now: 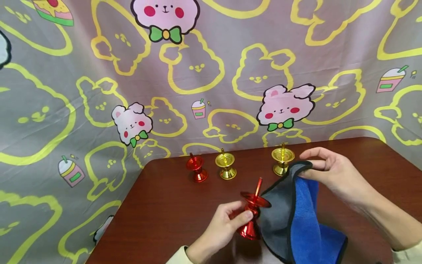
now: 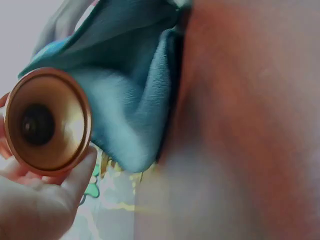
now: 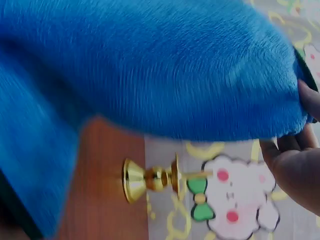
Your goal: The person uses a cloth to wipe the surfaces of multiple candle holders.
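Observation:
My left hand grips a shiny red candle holder by its narrow stem, thumb in front, the piece tilted with its spike pointing up. In the left wrist view the round hollow underside of the candle holder faces the camera. My right hand pinches the top edge of a cloth, grey on one side and blue plush on the other, with black edging. The cloth hangs down just right of the red candle holder. In the right wrist view its blue side spreads below the fingers.
Toward the back of the brown table stand another red candle holder, a gold candle holder and a second gold one close to my right hand. A patterned curtain hangs behind the table.

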`<state>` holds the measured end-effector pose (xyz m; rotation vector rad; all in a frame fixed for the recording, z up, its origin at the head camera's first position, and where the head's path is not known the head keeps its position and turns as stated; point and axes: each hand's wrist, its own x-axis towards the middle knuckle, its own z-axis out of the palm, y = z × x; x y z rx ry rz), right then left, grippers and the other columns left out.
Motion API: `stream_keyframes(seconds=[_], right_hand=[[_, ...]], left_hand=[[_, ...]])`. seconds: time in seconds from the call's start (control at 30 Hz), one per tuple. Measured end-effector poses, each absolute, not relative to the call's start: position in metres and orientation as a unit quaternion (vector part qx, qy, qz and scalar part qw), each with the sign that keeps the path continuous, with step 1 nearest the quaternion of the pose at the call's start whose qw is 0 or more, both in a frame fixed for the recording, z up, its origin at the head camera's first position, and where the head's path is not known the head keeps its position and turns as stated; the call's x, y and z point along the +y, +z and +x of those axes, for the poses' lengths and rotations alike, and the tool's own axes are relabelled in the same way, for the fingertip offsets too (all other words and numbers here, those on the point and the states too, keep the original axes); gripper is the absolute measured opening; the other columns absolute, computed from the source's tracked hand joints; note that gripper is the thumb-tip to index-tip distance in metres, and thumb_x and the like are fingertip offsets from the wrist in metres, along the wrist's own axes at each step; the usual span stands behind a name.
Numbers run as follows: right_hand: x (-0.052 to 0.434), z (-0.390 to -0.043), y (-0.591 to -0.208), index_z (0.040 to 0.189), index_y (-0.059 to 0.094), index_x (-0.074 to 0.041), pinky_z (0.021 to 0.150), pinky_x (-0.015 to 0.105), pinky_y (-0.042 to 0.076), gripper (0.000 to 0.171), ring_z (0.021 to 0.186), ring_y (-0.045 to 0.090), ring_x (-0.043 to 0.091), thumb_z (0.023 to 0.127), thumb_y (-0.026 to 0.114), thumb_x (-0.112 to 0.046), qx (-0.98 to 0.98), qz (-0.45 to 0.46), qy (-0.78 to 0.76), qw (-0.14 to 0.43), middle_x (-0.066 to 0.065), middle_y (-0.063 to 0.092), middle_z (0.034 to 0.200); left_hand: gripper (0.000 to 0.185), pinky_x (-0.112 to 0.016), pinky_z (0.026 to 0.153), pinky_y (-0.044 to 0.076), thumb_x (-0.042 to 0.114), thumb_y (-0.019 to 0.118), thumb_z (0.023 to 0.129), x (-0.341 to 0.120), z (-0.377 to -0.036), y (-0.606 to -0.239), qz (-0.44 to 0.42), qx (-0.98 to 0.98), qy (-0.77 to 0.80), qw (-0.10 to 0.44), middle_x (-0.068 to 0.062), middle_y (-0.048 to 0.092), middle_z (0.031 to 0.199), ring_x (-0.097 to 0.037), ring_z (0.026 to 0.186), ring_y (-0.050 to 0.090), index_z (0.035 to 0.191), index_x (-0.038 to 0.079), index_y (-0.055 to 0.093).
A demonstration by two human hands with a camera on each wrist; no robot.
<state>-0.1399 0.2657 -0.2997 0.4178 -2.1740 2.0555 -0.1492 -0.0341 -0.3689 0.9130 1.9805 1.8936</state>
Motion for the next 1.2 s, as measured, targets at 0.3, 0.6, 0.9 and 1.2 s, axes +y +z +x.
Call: stream_keyframes(seconds=[0.3,0.6,0.9,1.2], right_hand=[[0.225,-0.12,-0.305,0.121,0.061,-0.002,0.073,0.021,0.051,0.031,0.094,0.07,0.016,0.092,0.073,-0.006,-0.716,0.11,0.679,0.118,0.008,0.075,0.105],[0.195,-0.118,-0.326,0.119,0.07,0.001,0.055,0.02,0.047,0.028,0.072,0.066,0.007,0.094,0.072,-0.012,-0.689,0.018,0.718,0.098,0.001,0.076,0.097],[0.17,-0.115,-0.329,0.12,0.07,0.005,0.067,0.028,0.056,0.034,0.081,0.07,0.014,0.094,0.073,-0.017,-0.703,0.011,0.705,0.096,0.008,0.076,0.099],[0.166,-0.115,-0.334,0.124,0.066,0.007,0.069,0.027,0.055,0.035,0.085,0.069,0.016,0.094,0.071,-0.01,-0.729,0.08,0.675,0.074,0.017,0.071,0.114]], left_hand=[[0.025,-0.024,0.08,0.049,0.012,0.064,0.097,-0.019,-0.155,-0.348,0.165,0.622,0.753,0.14,-0.001,0.071,0.098,-0.009,0.087,0.063,0.114,-0.005,0.064],[0.034,-0.028,0.089,0.05,0.002,0.066,0.093,-0.004,-0.152,-0.346,0.191,0.612,0.761,0.101,-0.013,0.07,0.111,-0.014,0.101,0.065,0.126,-0.007,0.06],[0.023,-0.025,0.078,0.055,0.003,0.074,0.09,-0.002,-0.153,-0.35,0.226,0.66,0.716,0.024,-0.015,0.07,0.097,-0.013,0.088,0.067,0.11,-0.004,0.065],[0.022,-0.027,0.068,0.055,0.008,0.083,0.081,-0.005,-0.152,-0.352,0.249,0.707,0.659,-0.063,-0.012,0.069,0.085,-0.014,0.077,0.064,0.094,0.006,0.065]])
